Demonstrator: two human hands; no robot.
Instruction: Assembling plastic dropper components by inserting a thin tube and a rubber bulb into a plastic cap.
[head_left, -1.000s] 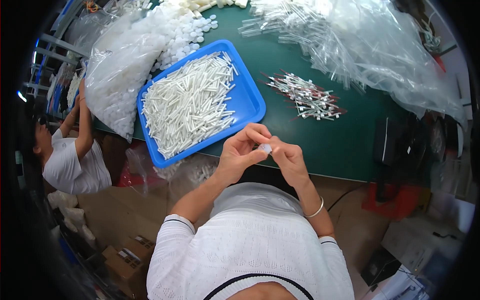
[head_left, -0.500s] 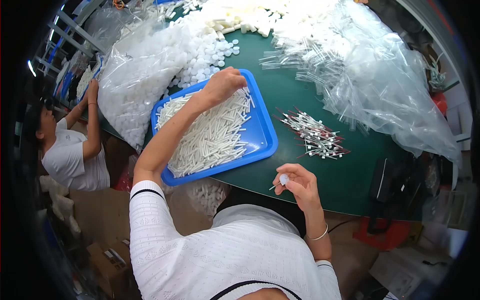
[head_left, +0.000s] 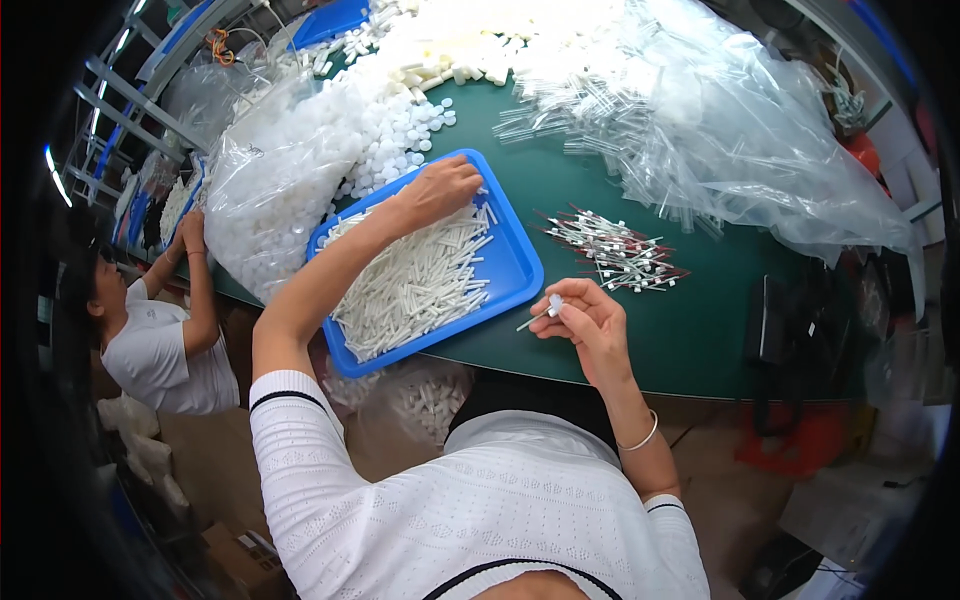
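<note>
My left hand point(head_left: 440, 192) reaches over the far right part of a blue tray point(head_left: 470, 335) with its fingers closed; what they pinch, if anything, is too small to tell. Short white tubes point(head_left: 410, 295) lie heaped in the tray beneath my left arm. Near the table's front edge, my right hand point(head_left: 595, 322) pinches a small white plastic cap point(head_left: 555, 305) with a thin pale stick beside it pointing left. Beyond that hand rests a loose pile of thin white sticks with white caps and dark red ends point(head_left: 620, 255).
Round white caps point(head_left: 405, 140) spill from a clear plastic bag point(head_left: 265, 185) on the left. At the back lie clear tubes point(head_left: 590, 105) and a big clear bag point(head_left: 760, 150). A black device point(head_left: 770, 325) stands at right. A co-worker point(head_left: 165, 345) works at far left.
My right hand has turned slightly, so the stick it holds shows more. My left hand stays over the tray, its fingers a little lower. The whole view has shifted somewhat.
</note>
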